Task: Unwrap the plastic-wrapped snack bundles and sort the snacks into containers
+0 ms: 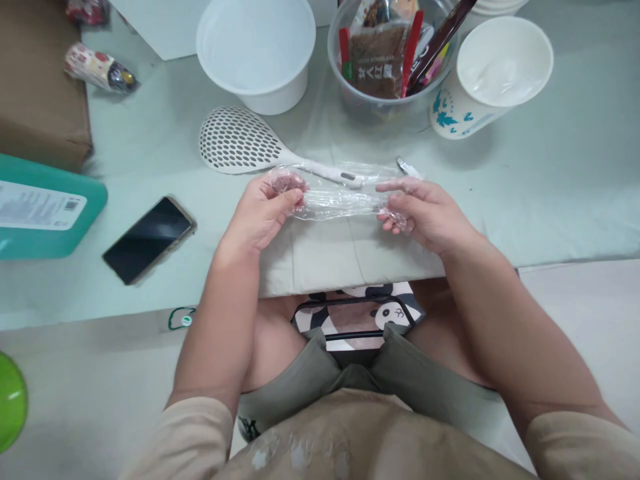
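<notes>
Between my two hands a clear, crinkled plastic film (pixel 340 202) is stretched sideways over the table's front edge; whether it is a bag or a sheet I cannot tell. My left hand (pixel 270 207) pinches its left end, thumb against fingers, with film bunched around the fingertips. The other end is gripped in my right hand (pixel 417 210), thumb pressed down and the index finger pointing left. Just beyond the film lies a white slotted skimmer (pixel 243 139), its handle partly seen through the plastic. A small metal-tipped item (pixel 407 167) lies behind my right hand, partly hidden.
Along the back stand a white tub (pixel 280 90), a clear bowl (pixel 345 90) of packets and a tilted paper cup (pixel 480 110). A phone (pixel 150 240), a green bottle (pixel 90 220) and a cardboard box (pixel 45 87) are on the left. A green loop (pixel 175 319) hangs at the table edge.
</notes>
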A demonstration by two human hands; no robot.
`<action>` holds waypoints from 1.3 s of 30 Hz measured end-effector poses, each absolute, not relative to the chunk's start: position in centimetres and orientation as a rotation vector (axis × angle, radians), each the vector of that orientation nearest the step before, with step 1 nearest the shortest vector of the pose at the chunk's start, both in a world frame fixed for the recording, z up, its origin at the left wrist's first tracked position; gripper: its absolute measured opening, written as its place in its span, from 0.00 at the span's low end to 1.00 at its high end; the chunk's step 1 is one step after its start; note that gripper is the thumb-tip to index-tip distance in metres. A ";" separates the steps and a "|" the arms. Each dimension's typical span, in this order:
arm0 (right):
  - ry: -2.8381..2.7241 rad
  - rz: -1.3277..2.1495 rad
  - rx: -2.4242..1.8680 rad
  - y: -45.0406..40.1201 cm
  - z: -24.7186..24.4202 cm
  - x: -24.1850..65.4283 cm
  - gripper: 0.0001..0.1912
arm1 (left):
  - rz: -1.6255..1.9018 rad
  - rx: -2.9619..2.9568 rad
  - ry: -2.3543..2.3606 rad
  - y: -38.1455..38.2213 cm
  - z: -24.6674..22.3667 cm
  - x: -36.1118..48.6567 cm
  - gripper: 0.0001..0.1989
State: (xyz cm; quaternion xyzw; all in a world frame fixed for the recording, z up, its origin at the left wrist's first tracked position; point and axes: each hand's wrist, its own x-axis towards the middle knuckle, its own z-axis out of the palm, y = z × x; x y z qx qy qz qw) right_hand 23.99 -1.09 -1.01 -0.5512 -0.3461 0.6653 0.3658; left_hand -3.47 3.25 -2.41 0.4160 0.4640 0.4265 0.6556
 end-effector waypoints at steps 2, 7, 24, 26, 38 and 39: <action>-0.915 1.675 -1.442 -1.2 -0.9 24.0 0.17 | 0.915 0.920 1.096 3.2 -2.1 -3.5 0.06; -0.870 1.611 -1.393 -1.1 -0.9 24.1 0.19 | 0.845 0.896 1.136 3.3 -2.0 -3.7 0.04; -1.060 1.577 -1.383 -1.3 -1.3 24.0 0.17 | 1.129 1.029 1.223 3.7 -2.9 -3.6 0.10; -1.071 1.625 -1.374 -1.5 -1.5 24.0 0.21 | 1.206 1.037 1.249 3.9 -3.3 -3.6 0.15; -1.260 2.429 -1.221 -2.0 0.2 24.2 0.14 | 1.359 1.028 1.104 3.9 -3.0 -3.5 0.26; -1.272 2.496 -1.205 -2.0 0.1 24.3 0.16 | 1.364 1.016 1.107 3.8 -2.9 -3.4 0.26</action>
